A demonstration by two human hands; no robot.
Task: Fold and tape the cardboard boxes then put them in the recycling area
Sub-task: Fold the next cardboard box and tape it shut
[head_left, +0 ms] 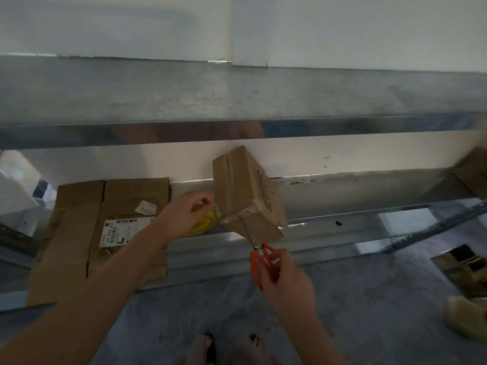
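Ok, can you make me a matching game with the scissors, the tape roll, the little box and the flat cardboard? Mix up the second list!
Things
1. scissors
2. tape roll
3. little box
4. flat cardboard

Clues
A. yellow, held in the left hand
B. far to the left, with white labels on it
C. orange handles, held in the right hand
D. tilted, up between the two hands

Right pairs: 1-C, 2-A, 3-D, 4-B.
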